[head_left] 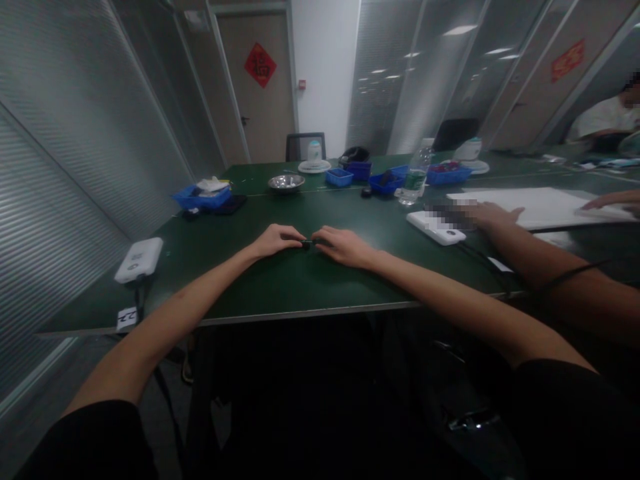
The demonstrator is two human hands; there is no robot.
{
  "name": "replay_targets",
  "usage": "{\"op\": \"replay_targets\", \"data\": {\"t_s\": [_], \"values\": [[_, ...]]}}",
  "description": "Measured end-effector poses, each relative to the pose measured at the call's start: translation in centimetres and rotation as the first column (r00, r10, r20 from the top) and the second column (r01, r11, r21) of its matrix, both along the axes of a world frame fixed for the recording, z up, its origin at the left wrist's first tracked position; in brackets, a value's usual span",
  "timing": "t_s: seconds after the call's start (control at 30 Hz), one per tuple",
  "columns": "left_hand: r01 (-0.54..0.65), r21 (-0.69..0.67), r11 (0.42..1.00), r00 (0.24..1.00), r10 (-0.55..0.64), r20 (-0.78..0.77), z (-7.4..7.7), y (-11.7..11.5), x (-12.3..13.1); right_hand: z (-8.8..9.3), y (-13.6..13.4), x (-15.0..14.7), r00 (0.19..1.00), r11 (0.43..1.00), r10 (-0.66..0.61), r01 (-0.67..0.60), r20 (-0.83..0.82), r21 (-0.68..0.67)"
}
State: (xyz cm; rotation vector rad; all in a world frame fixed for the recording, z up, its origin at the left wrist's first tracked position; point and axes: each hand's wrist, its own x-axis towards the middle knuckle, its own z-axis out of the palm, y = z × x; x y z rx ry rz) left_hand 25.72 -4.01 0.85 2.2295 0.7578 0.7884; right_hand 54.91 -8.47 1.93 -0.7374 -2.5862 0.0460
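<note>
Both my hands meet near the middle of the green table (280, 287), fingertips almost touching. Between them is a small dark object (306, 245), too small and dim to name. My left hand (275, 240) pinches it from the left, thumb and fingers brought together. From the other side, the curled fingers of my right hand (345, 245) close at a thin piece beside it; whether that piece belongs to the dark object I cannot make out. Both forearms reach in over the table's front edge.
A white power bank (140, 260) lies left, another (436, 228) right, both cabled. Behind stand a metal bowl (286, 183), blue baskets (203, 197) and a water bottle (416, 177). At right, a co-worker's hand (487, 215) rests near white paper (530, 203).
</note>
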Motion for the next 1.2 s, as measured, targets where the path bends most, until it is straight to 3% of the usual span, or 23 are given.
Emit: {"op": "replay_targets", "data": {"t_s": [0.13, 0.37, 0.5, 0.73, 0.87, 1.07, 1.2], "values": [[0.039, -0.031, 0.999, 0.999, -0.039, 0.012, -0.2, -0.1, 0.7, -0.2, 0.1, -0.3, 1.0, 1.0, 0.013, -0.013, 0.013, 0.018], [0.042, 0.005, 0.999, 0.999, -0.042, -0.024, -0.3, -0.2, 1.1, -0.2, 0.0, -0.7, 0.992, 0.995, -0.086, 0.081, -0.093, -0.058], [0.029, 0.009, 1.0, 0.995, -0.028, -0.092, 0.1, -0.2, 0.9, 0.0, 0.1, -0.4, 0.97, 0.973, -0.222, 0.214, -0.097, -0.081], [-0.022, 0.14, 0.99, 0.982, 0.048, -0.185, 0.3, 0.0, -0.1, 0.1, 0.7, 0.2, 0.89, 0.884, -0.456, 0.456, 0.025, -0.108], [-0.061, 0.189, 0.98, 0.973, 0.1, -0.206, 0.1, -0.1, -0.1, 0.1, 0.8, 0.3, 0.876, 0.87, -0.479, 0.482, 0.055, -0.101], [0.045, 0.303, 0.952, 0.972, 0.028, -0.234, 0.2, -0.5, 0.8, 0.0, 0.9, 0.3, 0.876, 0.872, -0.479, 0.482, 0.054, -0.089], [0.036, 0.335, 0.942, 0.96, 0.061, -0.275, 0.4, 0.2, -0.1, 0.0, 0.8, 0.3, 0.876, 0.87, -0.479, 0.483, 0.058, -0.099]]}}
